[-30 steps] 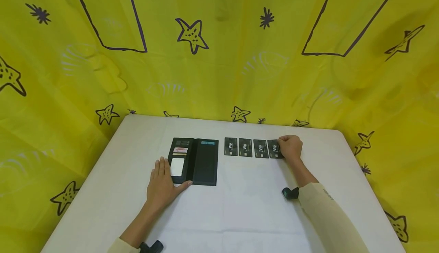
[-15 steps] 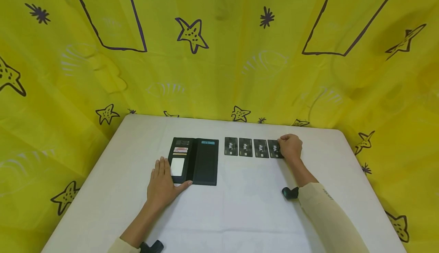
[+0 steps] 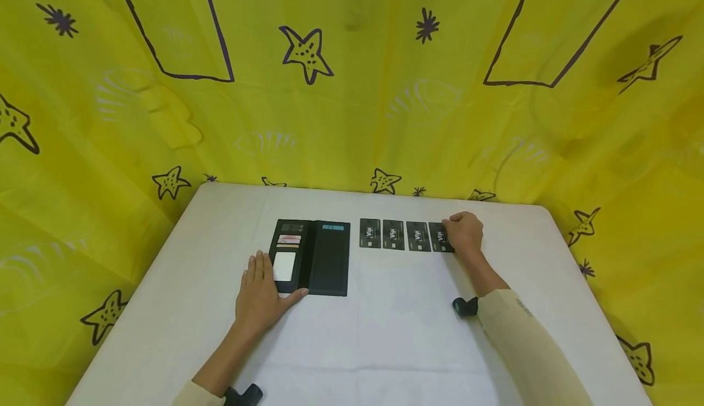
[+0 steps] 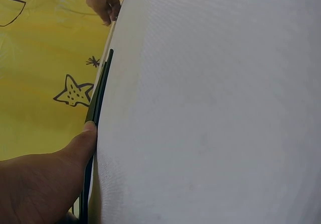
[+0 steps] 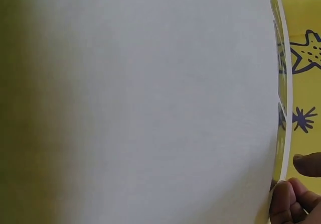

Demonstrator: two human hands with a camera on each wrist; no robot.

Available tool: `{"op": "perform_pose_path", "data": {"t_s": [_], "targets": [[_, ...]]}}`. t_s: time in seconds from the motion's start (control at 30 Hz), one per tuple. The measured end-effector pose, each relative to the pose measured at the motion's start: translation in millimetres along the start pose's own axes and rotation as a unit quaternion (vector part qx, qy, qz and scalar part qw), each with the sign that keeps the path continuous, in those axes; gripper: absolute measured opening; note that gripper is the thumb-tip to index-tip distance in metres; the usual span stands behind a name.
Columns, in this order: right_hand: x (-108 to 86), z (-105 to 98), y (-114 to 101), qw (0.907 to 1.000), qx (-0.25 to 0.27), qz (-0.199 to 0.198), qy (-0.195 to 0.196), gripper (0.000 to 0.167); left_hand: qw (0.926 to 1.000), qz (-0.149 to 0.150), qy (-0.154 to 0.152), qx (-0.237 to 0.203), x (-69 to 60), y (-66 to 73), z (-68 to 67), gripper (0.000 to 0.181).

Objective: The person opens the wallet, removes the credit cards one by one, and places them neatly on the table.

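An unfolded black wallet (image 3: 330, 259) lies flat on the white table, with a few cards and a white panel showing in its left half. My left hand (image 3: 258, 297) rests along the wallet's lower-left edge, fingers straight and thumb (image 4: 83, 142) against its near edge. To the right, several black cards (image 3: 370, 233) printed "Vip" lie in a row. My right hand (image 3: 465, 233) is at the rightmost card (image 3: 442, 238), its curled fingertips (image 5: 282, 200) at the right edge. That edge is partly hidden by the fingers; the card looks flat on the table.
The white table (image 3: 385, 326) has rounded far corners. A yellow curtain (image 3: 352, 112) with starfish drawings hangs behind and around it. Dark wrist cameras (image 3: 465, 307) sit at both cuffs.
The head view has shifted very slightly. Both hands, the wallet and the row of cards keep their places.
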State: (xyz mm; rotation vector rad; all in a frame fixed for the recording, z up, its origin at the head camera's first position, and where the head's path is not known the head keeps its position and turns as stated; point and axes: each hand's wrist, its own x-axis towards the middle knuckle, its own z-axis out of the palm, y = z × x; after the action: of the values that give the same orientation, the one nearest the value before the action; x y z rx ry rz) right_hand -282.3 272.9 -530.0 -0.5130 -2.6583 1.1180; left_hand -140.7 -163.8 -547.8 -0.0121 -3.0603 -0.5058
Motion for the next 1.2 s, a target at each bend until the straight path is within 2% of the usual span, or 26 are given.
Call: {"op": "perform_pose_path", "data": {"t_s": [0.27, 0.43, 0.67, 0.87, 1.2], "targets": [[-3.1, -1, -11, 0.9997, -0.014, -0.021, 0.006, 0.036, 1.0, 0.001, -0.003, 0.0, -0.3, 1.8, -0.5, 0.126], [-7.8, 5, -29, 0.9991, -0.005, -0.04, -0.012, 0.039, 1.0, 0.001, -0.005, -0.001, 0.7, 1.1, -0.6, 0.126], [-19.7, 24, -55, 0.9967, 0.015, -0.062, -0.049, 0.038, 1.0, 0.003, -0.005, 0.001, 3.0, -0.2, -0.9, 0.126], [-32.0, 42, -76, 0.991, 0.031, -0.1, -0.083, 0.034, 1.0, 0.001, -0.009, -0.002, 2.1, 0.5, -0.2, 0.126], [-54.8, 78, -112, 0.9795, 0.073, -0.132, -0.133, 0.022, 1.0, -0.001, -0.005, -0.001, 1.6, -0.6, 2.5, 0.126]]}}
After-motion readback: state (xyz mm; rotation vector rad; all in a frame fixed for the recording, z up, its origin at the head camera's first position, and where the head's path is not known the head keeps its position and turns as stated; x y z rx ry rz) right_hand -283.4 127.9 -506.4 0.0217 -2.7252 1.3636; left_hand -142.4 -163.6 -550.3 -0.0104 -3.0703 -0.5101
